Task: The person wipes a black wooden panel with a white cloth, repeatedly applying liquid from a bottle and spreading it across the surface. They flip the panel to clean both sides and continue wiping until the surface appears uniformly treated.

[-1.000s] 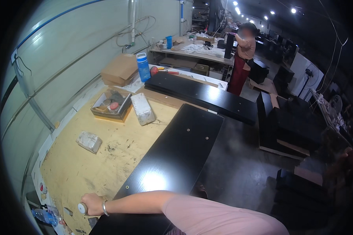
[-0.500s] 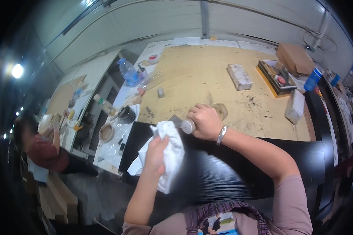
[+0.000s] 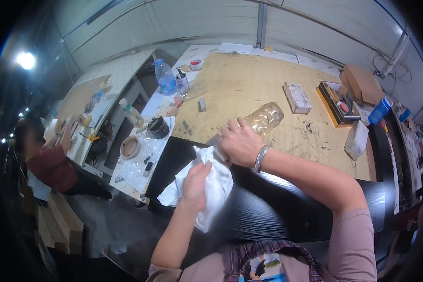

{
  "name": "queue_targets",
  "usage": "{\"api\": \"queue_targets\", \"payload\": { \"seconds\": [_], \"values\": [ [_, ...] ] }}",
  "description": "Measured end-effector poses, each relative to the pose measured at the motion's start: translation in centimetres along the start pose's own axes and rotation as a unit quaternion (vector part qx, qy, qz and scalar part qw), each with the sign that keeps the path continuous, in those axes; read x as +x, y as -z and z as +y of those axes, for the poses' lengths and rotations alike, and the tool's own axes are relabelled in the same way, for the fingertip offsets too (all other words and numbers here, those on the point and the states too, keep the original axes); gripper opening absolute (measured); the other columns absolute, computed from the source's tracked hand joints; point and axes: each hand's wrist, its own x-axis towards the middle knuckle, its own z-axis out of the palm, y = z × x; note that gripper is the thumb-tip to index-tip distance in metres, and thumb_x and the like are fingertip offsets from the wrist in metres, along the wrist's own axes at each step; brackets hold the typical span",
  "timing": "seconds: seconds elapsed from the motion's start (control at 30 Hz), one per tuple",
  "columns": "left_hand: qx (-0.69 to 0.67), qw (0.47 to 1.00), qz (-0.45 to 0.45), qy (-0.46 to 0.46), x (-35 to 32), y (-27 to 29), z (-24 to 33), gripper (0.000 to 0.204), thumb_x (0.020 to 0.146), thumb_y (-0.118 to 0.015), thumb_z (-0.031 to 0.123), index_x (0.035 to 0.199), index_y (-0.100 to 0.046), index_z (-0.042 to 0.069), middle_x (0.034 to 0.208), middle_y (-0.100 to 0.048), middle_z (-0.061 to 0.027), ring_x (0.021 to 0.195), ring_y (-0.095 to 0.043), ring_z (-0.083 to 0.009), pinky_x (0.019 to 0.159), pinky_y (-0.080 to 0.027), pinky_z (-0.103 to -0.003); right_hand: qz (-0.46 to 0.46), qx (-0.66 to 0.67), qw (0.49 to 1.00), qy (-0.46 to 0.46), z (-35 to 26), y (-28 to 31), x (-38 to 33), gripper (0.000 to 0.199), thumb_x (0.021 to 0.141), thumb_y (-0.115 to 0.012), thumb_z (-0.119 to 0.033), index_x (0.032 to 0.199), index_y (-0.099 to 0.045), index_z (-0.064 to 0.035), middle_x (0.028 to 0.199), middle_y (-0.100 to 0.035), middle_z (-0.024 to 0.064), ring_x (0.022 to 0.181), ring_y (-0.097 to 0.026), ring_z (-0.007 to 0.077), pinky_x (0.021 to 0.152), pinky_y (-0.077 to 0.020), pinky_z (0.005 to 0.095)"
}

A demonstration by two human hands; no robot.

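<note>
My left hand (image 3: pixel 196 188) is closed round a bunched white cloth (image 3: pixel 218 181) that carries grey smudges. Against the cloth's upper edge, my right hand (image 3: pixel 239 141) grips a clear plastic bottle (image 3: pixel 267 116) near its neck. The bottle lies tilted, its body pointing away to the right and its neck end toward the cloth. Fingers and cloth hide the bottle's mouth. Below both hands is a glossy black wood-grain panel (image 3: pixel 268 207). A grey flat piece (image 3: pixel 213 140) shows partly beside my right hand.
Across the yellowish board (image 3: pixel 249 70) lie a wrapped white block (image 3: pixel 297 98) and a tool box (image 3: pixel 338 103). To the left stand a large blue-tinted bottle (image 3: pixel 165 77), a dark cup (image 3: pixel 158 128) and a round tub (image 3: pixel 129 147). A co-worker (image 3: pixel 51 164) works at the far-left table.
My right hand has brought the bottle's neck end to the cloth and tipped the bottle, so its body now shows beyond the hand. The view has shifted slightly.
</note>
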Motion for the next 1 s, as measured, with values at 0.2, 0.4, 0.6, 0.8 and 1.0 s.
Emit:
{"api": "queue_targets", "payload": {
  "seconds": [0.2, 0.4, 0.6, 0.8, 1.0],
  "values": [
    [-0.012, 1.0, -0.004, 0.007, 0.2, 0.1, 0.0, 0.034, 0.107, -0.042, 0.012, 0.13, -0.056, -0.008, 0.119, -0.069, -0.0182, 0.108, -0.068, -0.0264, 0.096, -0.054, -0.038, -0.009, -0.017, 1.0, -0.013, 0.0, 0.0, 0.1, 0.018, 0.074, -0.067, -0.023, 0.08, -0.071, -0.0067, 0.088, -0.063, 0.0101, 0.094, -0.06, 0.028, 0.091, -0.0466, 0.0437],
    [0.0, 1.0, -0.014, 0.006, -0.8, 0.0, 0.2, 0.042, 0.106, -0.041, 0.013, 0.142, -0.044, -0.008, 0.131, -0.062, -0.0254, 0.113, -0.068, -0.0345, 0.098, -0.055, -0.044, 0.03, 0.042, 0.996, -0.068, 1.0, -2.1, 0.0, 0.016, 0.071, -0.069, -0.021, 0.079, -0.069, -0.0071, 0.091, -0.064, 0.0104, 0.095, -0.06, 0.0293, 0.09, -0.0474, 0.0424],
    [0.043, 0.995, 0.043, -0.075, -5.8, 1.8, 5.9, 0.041, 0.104, -0.044, 0.012, 0.14, -0.047, -0.009, 0.136, -0.061, -0.021, 0.11, -0.067, -0.0232, 0.097, -0.054, -0.037, 0.114, 0.29, 0.888, -0.34, 5.3, -5.4, -0.8, 0.023, 0.075, -0.081, -0.018, 0.09, -0.073, -0.0023, 0.097, -0.073, 0.0104, 0.09, -0.069, 0.0272, 0.083, -0.0552, 0.0393],
    [0.489, 0.81, 0.225, -0.231, -10.6, 5.1, 13.0, 0.041, 0.105, -0.048, 0.012, 0.14, -0.047, -0.008, 0.126, -0.065, -0.0158, 0.113, -0.064, -0.0201, 0.102, -0.048, -0.033, 0.154, 0.6, 0.635, -0.462, 9.8, -13.2, -4.0, 0.027, 0.081, -0.087, -0.017, 0.099, -0.072, -0.0029, 0.094, -0.073, 0.0032, 0.088, -0.068, 0.01, 0.081, -0.0554, 0.0269],
    [0.685, 0.66, 0.007, -0.308, -3.9, -0.8, 0.3, 0.034, 0.085, -0.068, 0.006, 0.119, -0.065, 0.004, 0.108, -0.062, -0.016, 0.102, -0.063, -0.037, 0.089, -0.052, -0.041, 0.036, 0.594, 0.707, -0.381, 8.3, -13.3, -4.1, 0.048, 0.077, -0.089, -0.021, 0.114, -0.069, 0.0014, 0.106, -0.073, 0.0105, 0.097, -0.069, 0.0164, 0.088, -0.0559, 0.0317]
  ]
}}
